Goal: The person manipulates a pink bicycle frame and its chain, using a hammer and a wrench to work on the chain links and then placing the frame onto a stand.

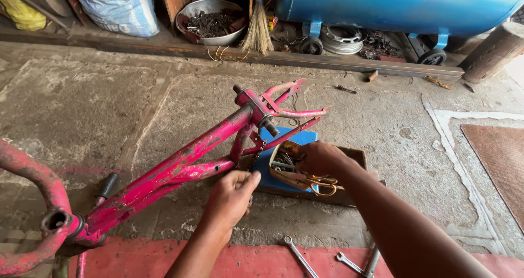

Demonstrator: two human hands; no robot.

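A worn pink bicycle frame [180, 166] lies across the concrete floor, its head tube at the lower left and its rear stays pointing away. My left hand [232, 193] grips the lower tube near the bottom bracket [256, 107]. My right hand [322, 159] reaches into a small open container of tools [284, 166], fingers curled among the pieces; what it holds, if anything, is hidden. Orange-handled scissors [323, 184] stick out of the container's near side. The container rests on a blue box [273, 174].
Wrenches [299, 256] lie on the red strip of floor near me. Along the far wall stand a metal bowl of scrap parts [212, 21], a broom [257, 29], a blue tank on wheels [398, 5] and a white sack [117, 5]. A brown mat [496, 158] lies at right.
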